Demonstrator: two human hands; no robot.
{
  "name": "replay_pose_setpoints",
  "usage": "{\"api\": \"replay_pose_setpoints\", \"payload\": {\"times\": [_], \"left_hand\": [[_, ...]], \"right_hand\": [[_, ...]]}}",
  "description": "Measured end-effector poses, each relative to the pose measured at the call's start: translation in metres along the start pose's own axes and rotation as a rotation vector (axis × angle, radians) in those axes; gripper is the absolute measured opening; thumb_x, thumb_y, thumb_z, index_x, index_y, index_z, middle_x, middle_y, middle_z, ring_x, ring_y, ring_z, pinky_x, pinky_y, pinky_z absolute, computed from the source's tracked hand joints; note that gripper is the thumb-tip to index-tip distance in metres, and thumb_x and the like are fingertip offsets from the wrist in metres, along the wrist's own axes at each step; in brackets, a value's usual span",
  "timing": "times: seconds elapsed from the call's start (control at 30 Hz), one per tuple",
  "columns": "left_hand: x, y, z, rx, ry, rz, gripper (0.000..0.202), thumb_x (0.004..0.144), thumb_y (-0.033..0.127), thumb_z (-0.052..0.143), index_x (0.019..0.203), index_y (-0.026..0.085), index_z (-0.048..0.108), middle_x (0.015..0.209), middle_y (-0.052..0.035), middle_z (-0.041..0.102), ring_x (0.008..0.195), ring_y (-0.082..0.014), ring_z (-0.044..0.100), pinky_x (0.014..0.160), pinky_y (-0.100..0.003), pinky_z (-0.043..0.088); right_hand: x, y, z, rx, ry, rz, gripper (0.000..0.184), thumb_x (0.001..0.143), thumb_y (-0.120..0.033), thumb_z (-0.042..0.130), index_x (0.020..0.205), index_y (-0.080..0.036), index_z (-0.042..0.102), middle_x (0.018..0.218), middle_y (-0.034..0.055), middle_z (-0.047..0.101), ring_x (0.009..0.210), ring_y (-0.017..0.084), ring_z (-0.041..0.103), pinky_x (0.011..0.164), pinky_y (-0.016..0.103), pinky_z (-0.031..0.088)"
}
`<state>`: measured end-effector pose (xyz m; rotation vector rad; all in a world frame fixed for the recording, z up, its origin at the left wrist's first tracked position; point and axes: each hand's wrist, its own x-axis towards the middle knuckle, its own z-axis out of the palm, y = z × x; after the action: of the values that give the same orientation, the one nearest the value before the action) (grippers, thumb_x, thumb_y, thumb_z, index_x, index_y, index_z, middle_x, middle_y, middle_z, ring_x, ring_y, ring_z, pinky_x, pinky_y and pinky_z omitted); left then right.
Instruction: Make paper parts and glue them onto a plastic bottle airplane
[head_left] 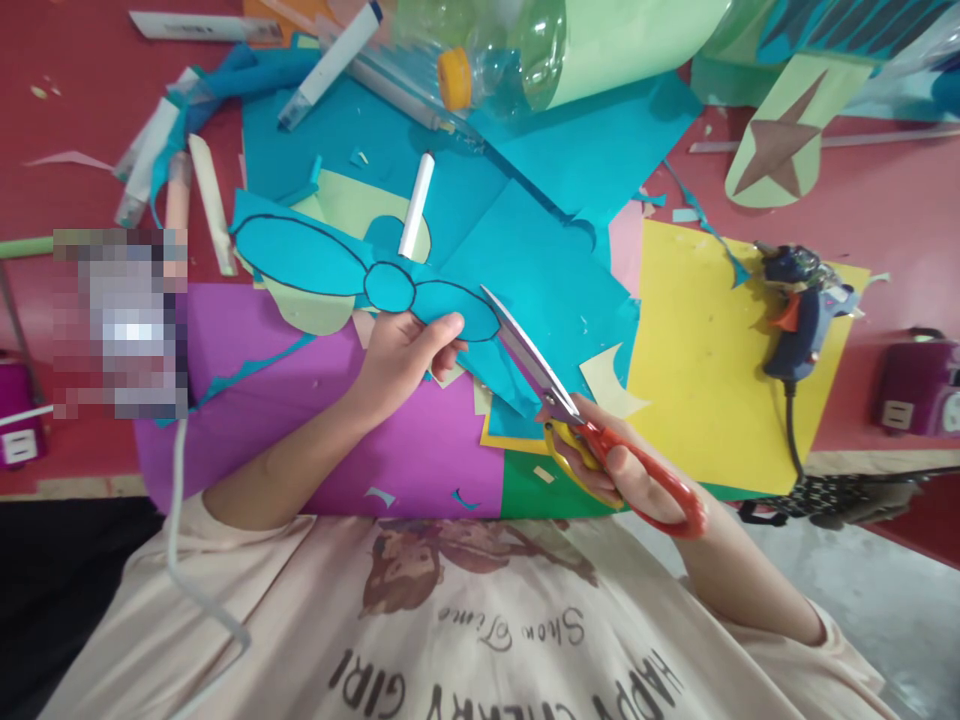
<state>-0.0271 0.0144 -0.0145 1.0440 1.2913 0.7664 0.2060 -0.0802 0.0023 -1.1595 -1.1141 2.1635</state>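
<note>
Head view: left hand (pixel 405 360) pinches blue paper shape (pixel 352 272) mid-frame to steady it; right hand (pixel 619 470) curls tight around scissors (pixel 536 370), blades at shape's edge.

The scissors (pixel 570 410) have shiny metal blades and glossy orange plastic handles, the blue propeller cutout (pixel 360 275) is matt paper, and the bottle (pixel 487 50) is clear plastic.

Single head-worn view — steeply downward, close above left hand (pixel 401 352) and right hand (pixel 609 468).
</note>
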Motion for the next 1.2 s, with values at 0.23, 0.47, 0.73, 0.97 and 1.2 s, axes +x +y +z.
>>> {"api": "replay_pose_setpoints", "payload": {"times": [0.23,0.47,0.73,0.97,1.2], "left_hand": [[0.0016,-0.0014,-0.0009,0.024,-0.009,0.036,0.034,0.075,0.033,0.056,0.045,0.018,0.048,0.040,0.0033,0.050,0.037,-0.0060,0.049,0.039,-0.017,0.042],[0.0026,-0.0035,-0.0017,-0.015,-0.013,0.085,0.032,0.074,0.034,0.058,0.047,0.018,0.051,0.040,0.0042,0.051,0.036,-0.0049,0.047,0.038,-0.016,0.041],[0.0035,-0.0037,-0.0019,-0.033,-0.020,0.101,0.029,0.075,0.032,0.057,0.051,0.019,0.049,0.042,0.0052,0.050,0.035,-0.0046,0.045,0.035,-0.016,0.037],[0.0034,-0.0043,-0.0023,-0.012,-0.025,0.097,0.029,0.076,0.033,0.057,0.052,0.019,0.048,0.043,0.0053,0.049,0.036,-0.0045,0.046,0.036,-0.016,0.038],[0.0008,0.0007,-0.0008,0.000,-0.020,0.043,0.028,0.075,0.027,0.059,0.050,0.018,0.049,0.042,0.0048,0.051,0.035,-0.0043,0.045,0.037,-0.016,0.037]], "right_hand": [[-0.0014,-0.0010,-0.0036,-0.042,-0.010,0.027,0.070,0.078,-0.079,0.045,0.120,-0.023,0.052,0.076,-0.0032,0.039,0.049,0.004,0.023,0.033,0.019,0.017],[-0.0040,0.0003,-0.0058,-0.031,0.000,0.078,0.076,0.073,-0.082,0.049,0.118,-0.022,0.053,0.077,-0.0026,0.040,0.050,0.004,0.026,0.033,0.019,0.017],[-0.0039,-0.0002,-0.0093,-0.150,0.016,0.073,0.079,0.072,-0.085,0.044,0.117,-0.021,0.053,0.072,-0.0038,0.041,0.048,0.005,0.028,0.035,0.019,0.021],[-0.0037,-0.0002,-0.0078,-0.150,0.025,0.092,0.079,0.071,-0.085,0.045,0.115,-0.020,0.054,0.068,-0.0048,0.040,0.047,0.005,0.028,0.035,0.019,0.022],[-0.0058,-0.0037,-0.0061,-0.182,0.023,-0.006,0.075,0.072,-0.084,0.045,0.112,-0.022,0.056,0.072,-0.0018,0.046,0.050,0.007,0.033,0.039,0.020,0.030]]}}
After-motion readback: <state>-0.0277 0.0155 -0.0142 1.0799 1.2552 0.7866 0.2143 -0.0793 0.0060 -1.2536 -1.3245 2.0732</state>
